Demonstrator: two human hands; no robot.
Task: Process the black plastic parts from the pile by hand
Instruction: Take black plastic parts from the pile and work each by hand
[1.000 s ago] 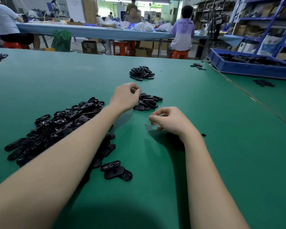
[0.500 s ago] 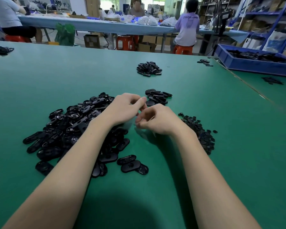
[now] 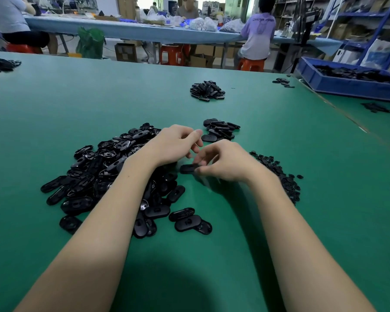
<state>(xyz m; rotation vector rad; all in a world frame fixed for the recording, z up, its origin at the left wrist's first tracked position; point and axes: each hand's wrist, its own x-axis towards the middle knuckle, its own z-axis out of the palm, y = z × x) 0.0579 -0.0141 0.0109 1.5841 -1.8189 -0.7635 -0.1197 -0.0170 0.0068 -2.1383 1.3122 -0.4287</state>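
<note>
Pinching one black plastic part [image 3: 188, 168] by its right end, my right hand [image 3: 229, 162] has its fingers curled round it just above the green table [image 3: 302, 233]; the piece is motion-blurred, so I cannot tell the exact grip. My left hand [image 3: 175, 145] sits at ten o'clock of the right one, fingers bent and reaching toward it, but whether they touch the part or hold anything is hidden.

These flat oval shells look light, stiff and glossy, so I judge them slippery and best taken by the rim at the ends, thumb against fingertips, rather than across the smooth face.

Unprocessed stock, the big pile [image 3: 104, 172], lies at nine o'clock of my hands, partly under my left forearm. A smaller stack [image 3: 220, 129] lies at twelve o'clock, and a strip of small black bits [image 3: 279, 174] at three o'clock, beside my right wrist.

Both forearms come in from six o'clock, wrists converging near the middle.
</note>
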